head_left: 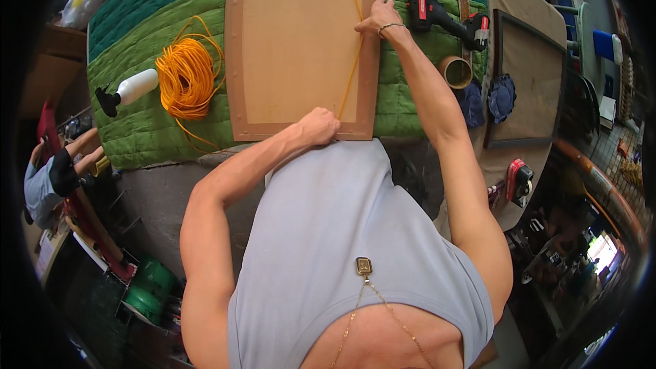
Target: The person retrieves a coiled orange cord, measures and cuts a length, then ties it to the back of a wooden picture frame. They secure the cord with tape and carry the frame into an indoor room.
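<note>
green quilt point(403, 106); left hand point(319, 126) fisted on orange cord point(352, 68); right hand point(380, 17) pinching it

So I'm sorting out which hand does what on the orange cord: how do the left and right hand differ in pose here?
The left hand is a closed fist at the near edge of the brown board, while the right hand reaches to the far right edge with fingers pinching. The left arm is bent, the right arm stretched out. Only the right wrist wears a bracelet. Both hold the same orange cord, taut between them.
</note>
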The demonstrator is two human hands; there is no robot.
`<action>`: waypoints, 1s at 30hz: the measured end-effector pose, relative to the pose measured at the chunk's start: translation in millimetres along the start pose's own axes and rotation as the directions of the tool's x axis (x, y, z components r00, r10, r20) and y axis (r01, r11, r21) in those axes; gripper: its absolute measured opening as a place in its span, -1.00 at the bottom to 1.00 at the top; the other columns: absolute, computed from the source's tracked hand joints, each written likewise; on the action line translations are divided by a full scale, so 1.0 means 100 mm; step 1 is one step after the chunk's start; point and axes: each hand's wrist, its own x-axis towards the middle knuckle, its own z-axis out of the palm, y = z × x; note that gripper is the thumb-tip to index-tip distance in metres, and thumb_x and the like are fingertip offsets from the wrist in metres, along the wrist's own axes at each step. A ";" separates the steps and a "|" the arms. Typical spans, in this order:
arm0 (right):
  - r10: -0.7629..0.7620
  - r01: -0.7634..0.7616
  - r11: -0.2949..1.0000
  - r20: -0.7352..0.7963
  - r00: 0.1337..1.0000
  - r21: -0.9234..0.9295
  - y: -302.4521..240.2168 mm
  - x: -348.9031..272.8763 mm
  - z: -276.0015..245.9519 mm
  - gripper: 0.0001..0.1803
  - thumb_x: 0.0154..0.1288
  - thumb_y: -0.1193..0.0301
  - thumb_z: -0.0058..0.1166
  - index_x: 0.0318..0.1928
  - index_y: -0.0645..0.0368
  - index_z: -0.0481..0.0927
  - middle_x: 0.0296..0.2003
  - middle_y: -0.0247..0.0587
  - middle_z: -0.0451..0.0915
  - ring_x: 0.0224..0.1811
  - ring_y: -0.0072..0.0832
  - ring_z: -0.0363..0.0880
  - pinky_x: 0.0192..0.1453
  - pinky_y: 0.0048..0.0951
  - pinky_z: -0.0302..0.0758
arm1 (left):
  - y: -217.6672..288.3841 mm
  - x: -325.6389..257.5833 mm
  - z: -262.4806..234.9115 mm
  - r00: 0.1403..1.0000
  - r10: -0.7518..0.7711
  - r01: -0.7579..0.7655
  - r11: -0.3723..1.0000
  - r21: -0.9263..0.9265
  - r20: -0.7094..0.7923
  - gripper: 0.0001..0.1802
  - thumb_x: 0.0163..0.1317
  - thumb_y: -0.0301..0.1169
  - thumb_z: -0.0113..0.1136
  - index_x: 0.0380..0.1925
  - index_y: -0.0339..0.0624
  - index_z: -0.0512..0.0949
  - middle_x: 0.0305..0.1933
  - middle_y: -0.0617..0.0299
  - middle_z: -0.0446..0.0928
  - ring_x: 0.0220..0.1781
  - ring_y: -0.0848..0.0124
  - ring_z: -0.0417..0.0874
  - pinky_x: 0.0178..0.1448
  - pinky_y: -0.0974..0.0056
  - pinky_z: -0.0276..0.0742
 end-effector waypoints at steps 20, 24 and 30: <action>-0.070 0.074 0.995 -0.058 0.996 0.071 0.19 0.16 0.12 0.32 -0.34 0.24 0.43 0.39 0.40 -0.14 0.19 0.31 0.25 0.19 0.05 0.39 0.22 -0.26 0.46 | -0.03 -0.02 0.18 0.967 -0.162 0.131 0.978 -0.163 -0.196 -0.86 0.01 -0.39 0.23 -0.54 -0.24 0.58 -0.49 0.04 0.56 -0.36 0.05 0.60 -0.27 0.05 0.51; -0.106 0.110 0.994 -0.114 0.988 0.026 0.23 0.25 0.15 0.29 -0.29 0.22 0.46 0.39 0.40 -0.10 0.16 0.31 0.28 0.09 0.04 0.48 0.00 -0.21 0.62 | -0.03 -0.03 0.20 0.965 -0.172 0.147 0.980 -0.135 -0.196 -0.86 0.01 -0.38 0.23 -0.54 -0.25 0.57 -0.50 0.03 0.55 -0.37 0.04 0.59 -0.28 0.03 0.50; -0.358 0.545 0.831 -0.644 0.676 0.111 0.31 -0.80 0.50 -0.34 -0.07 0.44 0.19 0.10 0.33 0.30 -0.15 0.17 0.40 -0.17 0.06 0.50 -0.16 -0.07 0.50 | 0.01 -0.03 0.22 0.949 -0.150 0.131 0.988 -0.085 -0.277 -0.85 0.01 -0.35 0.22 -0.56 -0.21 0.56 -0.51 0.01 0.54 -0.36 0.02 0.59 -0.26 0.02 0.49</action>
